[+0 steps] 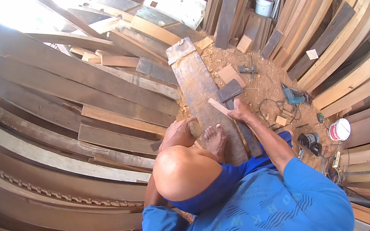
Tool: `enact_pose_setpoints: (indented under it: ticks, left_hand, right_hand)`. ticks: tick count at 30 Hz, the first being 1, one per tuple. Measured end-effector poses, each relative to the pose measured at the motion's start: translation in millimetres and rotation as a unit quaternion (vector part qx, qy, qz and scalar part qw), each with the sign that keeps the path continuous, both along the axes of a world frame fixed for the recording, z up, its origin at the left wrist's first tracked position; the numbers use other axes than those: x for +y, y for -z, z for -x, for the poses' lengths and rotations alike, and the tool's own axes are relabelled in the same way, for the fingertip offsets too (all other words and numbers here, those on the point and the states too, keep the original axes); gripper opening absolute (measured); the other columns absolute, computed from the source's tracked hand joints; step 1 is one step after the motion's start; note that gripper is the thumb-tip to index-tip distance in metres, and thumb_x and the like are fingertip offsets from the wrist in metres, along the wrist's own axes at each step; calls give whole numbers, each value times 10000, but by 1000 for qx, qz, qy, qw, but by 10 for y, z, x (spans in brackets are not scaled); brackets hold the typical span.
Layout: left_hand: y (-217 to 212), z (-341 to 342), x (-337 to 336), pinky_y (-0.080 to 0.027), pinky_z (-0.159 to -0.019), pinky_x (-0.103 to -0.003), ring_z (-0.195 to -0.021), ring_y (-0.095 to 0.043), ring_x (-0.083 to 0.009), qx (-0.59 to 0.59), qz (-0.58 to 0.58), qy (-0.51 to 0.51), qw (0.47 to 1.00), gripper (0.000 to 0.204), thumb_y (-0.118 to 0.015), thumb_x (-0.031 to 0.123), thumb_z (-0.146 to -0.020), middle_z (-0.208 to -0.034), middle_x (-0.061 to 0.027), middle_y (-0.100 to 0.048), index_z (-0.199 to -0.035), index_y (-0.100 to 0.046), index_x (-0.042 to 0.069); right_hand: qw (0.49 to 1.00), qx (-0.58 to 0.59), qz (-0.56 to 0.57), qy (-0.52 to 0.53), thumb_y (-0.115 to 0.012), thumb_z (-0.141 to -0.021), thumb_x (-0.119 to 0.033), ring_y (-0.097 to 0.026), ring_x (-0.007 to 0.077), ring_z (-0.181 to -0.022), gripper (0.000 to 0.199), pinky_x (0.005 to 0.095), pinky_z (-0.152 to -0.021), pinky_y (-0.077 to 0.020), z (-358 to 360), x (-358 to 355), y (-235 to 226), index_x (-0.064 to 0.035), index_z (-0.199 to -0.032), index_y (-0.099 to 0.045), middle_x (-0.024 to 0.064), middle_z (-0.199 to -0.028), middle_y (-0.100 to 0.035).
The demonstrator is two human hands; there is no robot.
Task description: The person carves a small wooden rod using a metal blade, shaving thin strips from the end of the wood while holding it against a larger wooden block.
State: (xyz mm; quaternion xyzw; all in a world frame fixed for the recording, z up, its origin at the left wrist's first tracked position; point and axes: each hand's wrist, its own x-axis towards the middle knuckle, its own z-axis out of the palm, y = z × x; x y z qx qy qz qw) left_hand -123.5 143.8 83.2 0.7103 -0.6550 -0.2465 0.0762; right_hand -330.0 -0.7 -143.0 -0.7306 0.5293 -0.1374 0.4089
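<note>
A long worn plank (196,80), dusted with shavings, runs away in front of me, and my bare foot (215,139) rests on its near part. My right hand (241,110) is closed on a short pale strip of wood (219,108) above the plank's right side. Right beside that hand is a dark, blocky mallet-like head (229,90); how its handle meets my fingers is unclear. A dark narrow bar (249,140) lies below the hand. Left of the foot, my left hand (180,133) curls around a round brownish piece (195,128), partly hidden by the fingers and knee.
Stacked boards (47,103) fill the left, and more planks (317,2) lean at the right. Sawdust (257,84) covers the floor, with a teal power tool (294,94), a black power tool (309,141), cords, and a white bucket (339,129).
</note>
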Motion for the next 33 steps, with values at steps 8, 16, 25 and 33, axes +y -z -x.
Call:
enact_pose_setpoints:
  ticks: [8, 16, 25, 33]
  left_hand:
    - [380, -353, -686, -513, -675, -349, -755, -685, -287, 235, 237, -56, 941, 219, -741, 14, -726, -781, -158, -665, -915, -636, 51]
    - [867, -449, -1092, -485, -669, -266, -710, -573, -94, 326, 247, -174, 896, 157, -760, 111, -811, -754, -47, -624, -879, -636, 44]
    - [1414, -367, -1237, -461, -682, -284, -732, -565, -127, 404, 242, -166, 866, 95, -705, 46, -789, -772, -36, -596, -820, -615, 40]
    - [1533, -368, -1325, -459, -691, -280, -748, -573, -136, 430, 258, -105, 859, 69, -656, -19, -769, -775, -41, -589, -782, -608, 28]
  right_hand:
    - [991, 105, -71, -48, -731, -629, -321, -682, 412, -835, 495, 468, -748, -536, -265, 149, 366, 95, -890, -670, 313, -880, -666]
    - [977, 175, -57, -105, -734, -683, -402, -665, 438, -915, 552, 473, -796, -534, -268, 89, -138, 86, -935, -674, 334, -929, -657]
    - [995, -102, 1, -23, -714, -798, -288, -651, 212, -733, 422, 362, -666, -502, -3, 8, -1084, 69, -993, -604, 153, -785, -655]
    - [917, -392, -68, 39, -653, -892, -86, -594, 103, -671, 178, 246, -627, -509, 36, 89, -2224, 1, -1019, -564, 68, -838, -639]
